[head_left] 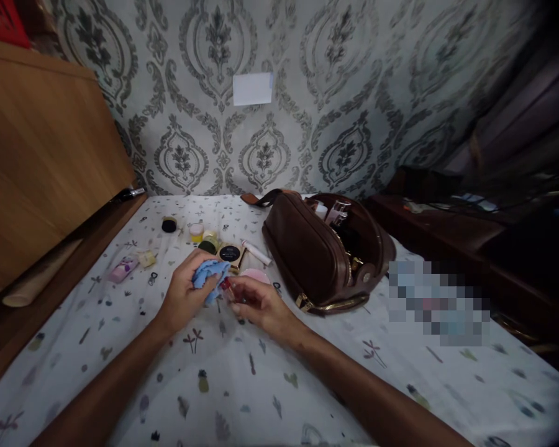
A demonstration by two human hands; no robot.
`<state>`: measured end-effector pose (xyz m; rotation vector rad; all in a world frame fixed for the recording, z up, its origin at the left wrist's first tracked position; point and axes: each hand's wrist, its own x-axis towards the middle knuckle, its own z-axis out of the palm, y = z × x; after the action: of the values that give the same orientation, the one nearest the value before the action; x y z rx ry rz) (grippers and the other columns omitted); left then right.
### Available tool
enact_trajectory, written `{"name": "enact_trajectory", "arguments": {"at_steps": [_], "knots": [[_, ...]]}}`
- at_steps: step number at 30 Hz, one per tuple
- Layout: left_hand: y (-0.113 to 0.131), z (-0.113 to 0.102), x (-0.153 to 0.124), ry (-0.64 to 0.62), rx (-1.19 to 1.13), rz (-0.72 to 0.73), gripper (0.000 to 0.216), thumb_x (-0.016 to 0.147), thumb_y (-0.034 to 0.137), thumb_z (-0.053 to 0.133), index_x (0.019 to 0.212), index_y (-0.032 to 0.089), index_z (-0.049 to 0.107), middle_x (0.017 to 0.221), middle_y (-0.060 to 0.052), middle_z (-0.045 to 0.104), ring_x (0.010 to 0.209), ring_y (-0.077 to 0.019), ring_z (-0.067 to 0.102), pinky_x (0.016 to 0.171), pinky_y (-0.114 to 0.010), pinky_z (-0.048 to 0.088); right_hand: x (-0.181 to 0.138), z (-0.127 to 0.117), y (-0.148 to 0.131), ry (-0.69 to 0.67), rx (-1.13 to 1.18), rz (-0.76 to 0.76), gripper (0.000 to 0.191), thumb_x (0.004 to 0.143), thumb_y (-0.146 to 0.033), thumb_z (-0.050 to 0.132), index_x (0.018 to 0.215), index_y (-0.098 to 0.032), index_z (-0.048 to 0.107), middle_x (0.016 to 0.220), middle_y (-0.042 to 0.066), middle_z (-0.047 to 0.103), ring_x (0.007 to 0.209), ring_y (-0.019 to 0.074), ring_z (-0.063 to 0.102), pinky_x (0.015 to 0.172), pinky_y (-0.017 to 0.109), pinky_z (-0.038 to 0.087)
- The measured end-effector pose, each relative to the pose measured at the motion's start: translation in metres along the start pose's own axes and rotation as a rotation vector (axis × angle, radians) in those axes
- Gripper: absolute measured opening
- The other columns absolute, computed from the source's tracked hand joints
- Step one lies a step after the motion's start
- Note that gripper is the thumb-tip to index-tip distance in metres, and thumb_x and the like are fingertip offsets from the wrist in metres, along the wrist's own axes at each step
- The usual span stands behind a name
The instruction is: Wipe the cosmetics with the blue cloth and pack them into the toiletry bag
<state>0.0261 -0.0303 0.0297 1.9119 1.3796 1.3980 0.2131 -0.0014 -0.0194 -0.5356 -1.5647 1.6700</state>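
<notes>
Near the middle of the sheet, my left hand (185, 290) is closed around a crumpled light blue cloth (210, 273). My right hand (263, 305) pinches a small red and clear cosmetic container (227, 286) against the cloth's right side; its exact kind is hard to make out. Just beyond my hands lie a square compact (230, 253) with a black round top, a white tube (257, 252), a dark-lidded jar (208, 244) and a small yellow jar (196, 233). A pink round item (255, 274) is partly hidden behind my right hand.
An unzipped brown leather bag (307, 248) with bottles inside stands right of my hands. Leftward lie a black round lid (169, 225), a pink-purple tube (123, 267) and a small yellowish item (146, 258). A wooden cabinet (51, 124) borders the left; patterned wallpaper (302, 136) rises behind.
</notes>
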Motion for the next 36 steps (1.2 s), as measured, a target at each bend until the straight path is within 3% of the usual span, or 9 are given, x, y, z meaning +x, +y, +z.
{"name": "enact_trajectory", "arguments": {"at_steps": [4,8,14,19,21,24,27,31,36], "knots": [[0.003,-0.004,0.003,-0.144,-0.126,-0.086,0.017,0.088,0.034,0.061,0.094,0.019,0.067,0.088,-0.001,0.064,0.082,-0.0170,0.061,0.075,-0.026,0.047,-0.001,0.002,-0.003,-0.032,0.077,0.042,0.038,0.077,-0.031,0.081,0.112,-0.021,0.067,0.087,-0.001,0.065,0.076,0.0120,0.059,0.067,0.024,0.049],[0.000,-0.007,0.004,-0.135,-0.180,-0.136,0.022,0.089,0.039,0.063,0.095,0.019,0.067,0.086,-0.002,0.064,0.078,-0.0173,0.061,0.071,-0.027,0.047,-0.002,0.003,-0.009,-0.029,0.286,0.142,0.045,0.078,-0.037,0.081,0.116,-0.024,0.064,0.097,0.001,0.066,0.084,0.0155,0.067,0.067,0.027,0.056],[0.000,0.004,-0.002,-0.124,-0.128,-0.016,0.019,0.088,0.032,0.064,0.101,0.020,0.071,0.103,-0.006,0.067,0.099,-0.0213,0.063,0.090,-0.033,0.049,0.001,0.003,-0.016,0.083,0.452,0.153,0.041,0.076,-0.034,0.083,0.109,-0.024,0.061,0.101,0.000,0.066,0.078,0.0129,0.067,0.074,0.030,0.059],[0.003,0.012,-0.009,-0.110,-0.081,0.086,0.018,0.089,0.029,0.063,0.104,0.021,0.070,0.106,-0.008,0.068,0.103,-0.0224,0.062,0.093,-0.036,0.049,0.004,0.001,-0.020,0.215,0.438,0.098,0.040,0.071,-0.033,0.086,0.100,-0.022,0.062,0.094,0.000,0.067,0.077,0.0111,0.062,0.067,0.021,0.052],[0.004,0.013,-0.010,-0.082,-0.097,0.006,0.019,0.090,0.033,0.062,0.104,0.021,0.069,0.100,-0.005,0.068,0.094,-0.0201,0.063,0.085,-0.032,0.051,0.005,0.001,-0.023,0.285,0.423,0.049,0.039,0.070,-0.035,0.087,0.095,-0.022,0.060,0.088,-0.001,0.066,0.072,0.0098,0.059,0.063,0.019,0.048],[0.005,0.015,-0.012,-0.110,-0.223,-0.234,0.027,0.091,0.044,0.062,0.105,0.021,0.068,0.088,-0.002,0.068,0.079,-0.0170,0.063,0.070,-0.026,0.052,0.004,0.002,-0.025,0.356,0.339,-0.058,0.041,0.069,-0.038,0.087,0.091,-0.023,0.056,0.082,-0.003,0.064,0.068,0.0103,0.057,0.060,0.020,0.046],[0.004,0.020,-0.015,-0.143,-0.466,-0.457,0.044,0.082,0.052,0.072,0.112,0.020,0.068,0.093,-0.005,0.072,0.086,-0.0199,0.068,0.076,-0.029,0.057,-0.001,0.006,-0.025,0.351,0.157,-0.143,0.042,0.071,-0.041,0.086,0.094,-0.025,0.055,0.084,-0.002,0.065,0.071,0.0129,0.058,0.065,0.025,0.048],[0.001,0.027,-0.017,0.007,-0.673,-0.760,0.068,0.059,0.048,0.090,0.116,0.019,0.067,0.096,-0.007,0.077,0.086,-0.0221,0.073,0.079,-0.032,0.060,-0.008,0.011,-0.024,0.340,-0.149,-0.218,0.034,0.079,-0.043,0.078,0.100,-0.025,0.059,0.090,0.001,0.066,0.077,0.0161,0.060,0.070,0.028,0.049],[0.001,0.033,-0.016,0.069,-0.673,-0.898,0.064,0.055,0.040,0.091,0.111,0.018,0.069,0.085,-0.005,0.077,0.078,-0.0228,0.074,0.067,-0.030,0.061,-0.009,0.011,-0.019,0.324,-0.300,-0.211,0.033,0.079,-0.050,0.076,0.096,-0.024,0.067,0.082,0.001,0.061,0.074,0.0172,0.056,0.070,0.030,0.050]]}}
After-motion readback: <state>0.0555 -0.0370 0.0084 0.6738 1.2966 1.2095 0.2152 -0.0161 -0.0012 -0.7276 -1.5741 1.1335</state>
